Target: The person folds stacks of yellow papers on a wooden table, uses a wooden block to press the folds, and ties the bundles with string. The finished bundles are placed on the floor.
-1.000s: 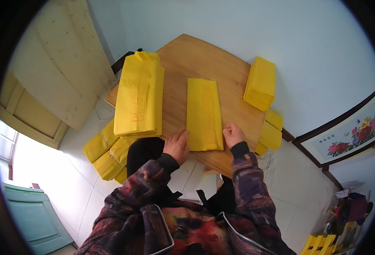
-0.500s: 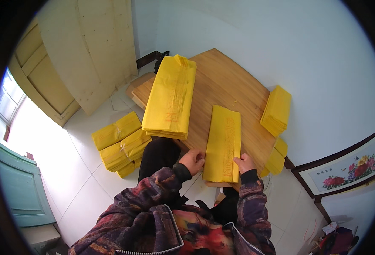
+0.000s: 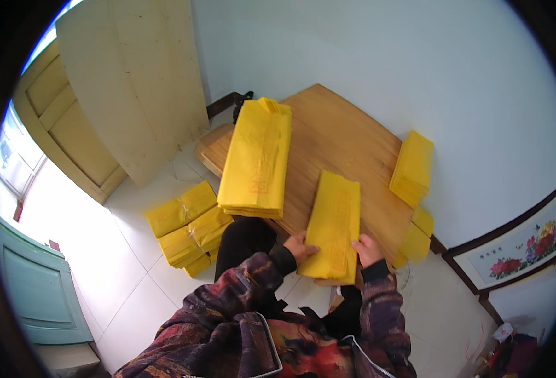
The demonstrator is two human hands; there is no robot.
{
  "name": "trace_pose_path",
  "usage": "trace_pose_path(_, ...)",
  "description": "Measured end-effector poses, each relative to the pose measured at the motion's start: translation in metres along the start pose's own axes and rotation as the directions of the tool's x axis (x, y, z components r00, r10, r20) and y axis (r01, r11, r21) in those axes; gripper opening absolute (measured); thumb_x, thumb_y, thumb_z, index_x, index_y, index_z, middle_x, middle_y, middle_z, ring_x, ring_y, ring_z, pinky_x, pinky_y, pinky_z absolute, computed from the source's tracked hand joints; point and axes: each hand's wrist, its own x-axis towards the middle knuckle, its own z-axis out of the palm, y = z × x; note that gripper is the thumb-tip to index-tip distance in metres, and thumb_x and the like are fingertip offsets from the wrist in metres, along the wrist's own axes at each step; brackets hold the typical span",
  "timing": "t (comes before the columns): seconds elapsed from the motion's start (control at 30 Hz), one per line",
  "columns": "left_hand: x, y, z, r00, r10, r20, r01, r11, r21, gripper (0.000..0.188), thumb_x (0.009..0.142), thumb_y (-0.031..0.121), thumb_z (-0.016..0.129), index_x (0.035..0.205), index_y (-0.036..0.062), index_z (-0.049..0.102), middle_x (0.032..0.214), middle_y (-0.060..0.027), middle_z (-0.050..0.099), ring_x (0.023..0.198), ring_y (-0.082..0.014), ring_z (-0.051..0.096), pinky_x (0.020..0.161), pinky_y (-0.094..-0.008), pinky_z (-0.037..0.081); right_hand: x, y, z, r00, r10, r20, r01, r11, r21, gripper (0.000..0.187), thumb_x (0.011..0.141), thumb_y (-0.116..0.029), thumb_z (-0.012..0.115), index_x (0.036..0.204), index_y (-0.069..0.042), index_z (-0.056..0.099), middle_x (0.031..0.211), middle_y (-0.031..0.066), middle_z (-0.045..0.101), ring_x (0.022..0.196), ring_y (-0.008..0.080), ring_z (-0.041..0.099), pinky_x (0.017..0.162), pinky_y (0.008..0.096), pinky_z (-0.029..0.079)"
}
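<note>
1. On the near edge of the desk (image 3: 379, 211), one yellow paper packet (image 3: 333, 220) sits right between the two hands, its length running away from me on my feed.
2. Left hand (image 3: 300, 247) is pinching the packet's lower left edge, thumb over the top. Right hand (image 3: 369, 251) has its fingertips at the right edge; from here I can't tell if they're pinching it.
3. Count on the desktop: one loose packet, one tall yellow stack (image 3: 256, 160) left of it, one smaller yellow stack (image 3: 412, 169) at the far right.
4. On the floor I get at least two tied yellow bundles (image 3: 188, 234) at left, more underneath, can't count those.
5. Both forearms come up from below, wrists low beside the packet.
</note>
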Motion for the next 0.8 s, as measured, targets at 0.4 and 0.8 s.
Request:
trace_pose_path(0.4,-0.092,0.16,0.002,0.858,0.512,0.032,-0.511,0.847,0.144,0.047,0.08,-0.004,0.052,0.124,0.0004,0.038,0.118,-0.0057,0.05,0.107,-0.0147,0.048,0.093,-0.0276,0.038,0.012,-0.181,0.018,0.943,-0.33,-0.045,0.312,0.831,0.461,0.008,0.087,-0.005,0.049,0.091,0.001,0.05,0.082,0.0036,0.058,0.07,0.0076,0.054,0.061,0.0211,0.043)
trace_pose_path(0.8,-0.127,0.194,-0.11,0.863,0.471,-0.181,-0.464,0.882,0.085,0.039,0.081,-0.003,0.051,0.119,0.0002,0.042,0.112,-0.0079,0.054,0.099,-0.016,0.055,0.086,-0.0286,0.044,0.106,-0.238,0.13,0.9,-0.382,0.209,0.314,0.902,0.296,0.014,0.085,-0.009,0.053,0.09,0.005,0.051,0.076,0.0064,0.059,0.064,0.0088,0.054,0.058,0.0235,0.045)
